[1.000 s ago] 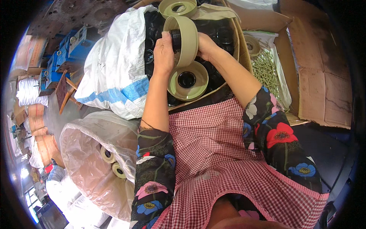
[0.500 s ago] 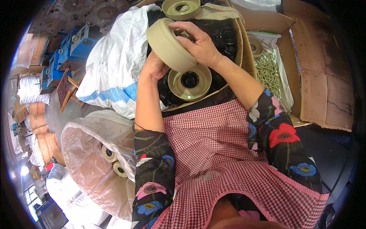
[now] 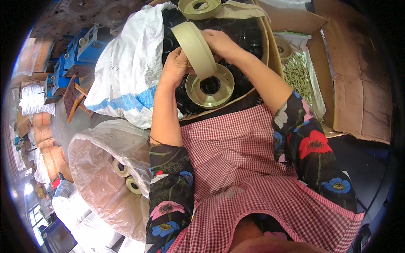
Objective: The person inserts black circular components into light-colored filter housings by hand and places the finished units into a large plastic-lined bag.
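Between my two hands I hold up an olive-beige plastic ring (image 3: 195,49), tilted nearly on edge with its smooth outer wall facing me. My left hand (image 3: 176,67) grips its left lower side, fingers curled behind it. On the far side, my right hand (image 3: 221,44) has hold of the rim, its fingertips mostly hidden by the ring. Just below lies a second ring (image 3: 223,96) of the same colour, flat, with a dark part showing through its centre hole. A third ring (image 3: 202,12) sits at the top, beyond my hands. Under them are many black round parts (image 3: 253,40).
The black parts fill a cardboard box (image 3: 273,55), with a white woven sack (image 3: 126,63) over its left side. Right of it, an open carton (image 3: 358,84) holds thin olive sticks (image 3: 297,76). A clear plastic bag (image 3: 97,168) with two rings (image 3: 133,185) stands lower left.
The ring in my hands has turned more on edge, its outer wall now facing me, and shifted slightly right. My right hand has slid from over its opening to the far rim.
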`<state>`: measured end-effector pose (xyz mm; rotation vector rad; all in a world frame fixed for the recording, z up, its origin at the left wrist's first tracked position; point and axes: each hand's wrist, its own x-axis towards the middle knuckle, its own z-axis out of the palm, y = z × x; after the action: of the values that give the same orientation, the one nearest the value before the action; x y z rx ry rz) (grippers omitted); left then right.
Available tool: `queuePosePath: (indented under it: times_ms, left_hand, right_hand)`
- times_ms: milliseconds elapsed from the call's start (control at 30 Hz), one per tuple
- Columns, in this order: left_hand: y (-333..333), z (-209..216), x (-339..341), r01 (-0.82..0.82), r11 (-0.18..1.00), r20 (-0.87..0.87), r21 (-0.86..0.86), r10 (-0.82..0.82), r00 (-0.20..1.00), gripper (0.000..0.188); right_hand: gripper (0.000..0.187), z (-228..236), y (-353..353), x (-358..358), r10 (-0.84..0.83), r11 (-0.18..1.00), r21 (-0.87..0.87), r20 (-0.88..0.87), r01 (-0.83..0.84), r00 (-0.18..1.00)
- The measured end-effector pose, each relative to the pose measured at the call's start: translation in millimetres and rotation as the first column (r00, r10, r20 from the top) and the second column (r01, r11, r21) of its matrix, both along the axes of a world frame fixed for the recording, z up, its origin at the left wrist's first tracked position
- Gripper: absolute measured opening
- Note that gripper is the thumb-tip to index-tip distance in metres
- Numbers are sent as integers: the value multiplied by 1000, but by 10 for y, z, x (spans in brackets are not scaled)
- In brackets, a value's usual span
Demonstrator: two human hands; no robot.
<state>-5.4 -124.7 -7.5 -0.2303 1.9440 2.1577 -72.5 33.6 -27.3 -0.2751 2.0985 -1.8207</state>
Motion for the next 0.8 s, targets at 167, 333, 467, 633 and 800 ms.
queuePosePath:
  times_ms: [167, 333, 467, 633, 800]
  left_hand:
    - [-47, 8, -3, -15, 983, -176, -184, -18, 984, 63]
    - [-167, 7, 9, -21, 891, -165, -453, -60, 984, 61]
    - [234, 119, 157, 86, 449, -67, -890, -316, 947, 68]
    - [325, -104, 283, 322, 8, 292, -947, -398, 870, 67]
    - [291, 32, 14, 175, 449, 62, -876, -255, 965, 44]
  right_hand:
    - [60, -168, 163, -149, 284, 938, 286, -308, -196, 908]
    - [48, -192, 200, -270, -143, 970, 151, -285, 192, 948]
    - [41, -431, 466, -516, -287, 884, 284, -298, 372, 910]
    - [32, -500, 268, -579, -311, 821, 273, -522, 501, 794]
    - [29, -289, 160, -808, 14, 689, 296, -918, 662, 396]
